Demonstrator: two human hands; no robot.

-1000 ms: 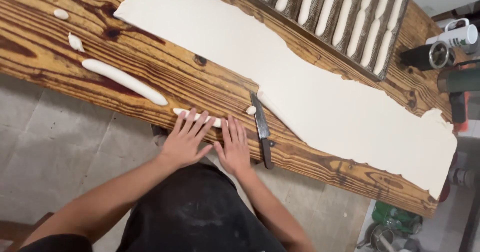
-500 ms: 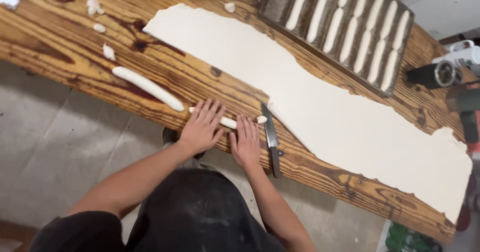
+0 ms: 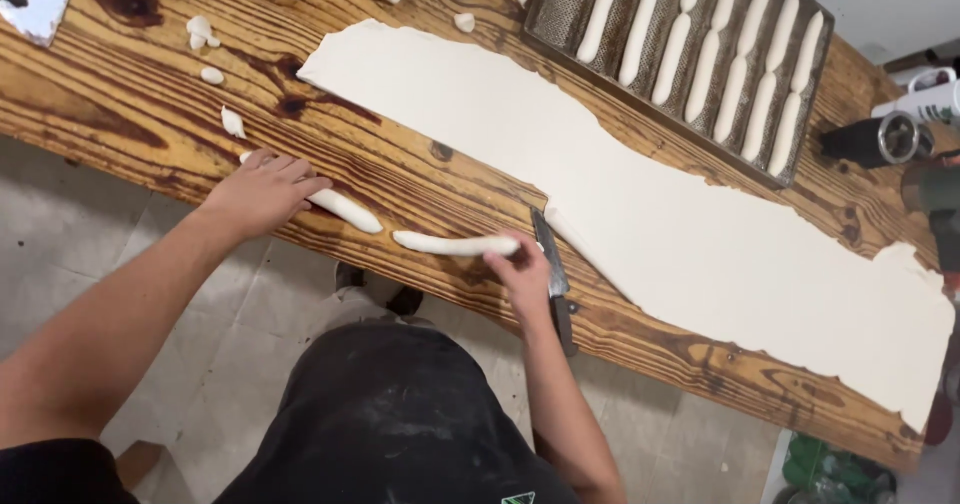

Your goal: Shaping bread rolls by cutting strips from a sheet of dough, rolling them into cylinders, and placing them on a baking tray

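While the left hand (image 3: 262, 192) lies flat and spread on one dough roll (image 3: 340, 209), hiding its near end, the right hand (image 3: 522, 274) pinches a second roll (image 3: 450, 245) beside a knife (image 3: 552, 274). Farther back lie the dough sheet (image 3: 640, 199) and a tray (image 3: 560, 4) cut off at the top.

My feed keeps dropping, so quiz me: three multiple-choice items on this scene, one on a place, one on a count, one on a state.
1. Where does the knife lie?
A. in the baking tray
B. on the table between the right hand and the dough sheet
C. on the floor

2. How many dough rolls do the two hands touch in all?
A. two
B. four
C. none

3. How does the left hand sit?
A. clenched around the knife
B. raised off the table
C. flat on a dough roll

Answers: 1 B, the blade sits beside the right hand at the edge of the dough sheet. 2 A, one roll under the left, another at the right. 3 C, fingers spread on the roll.
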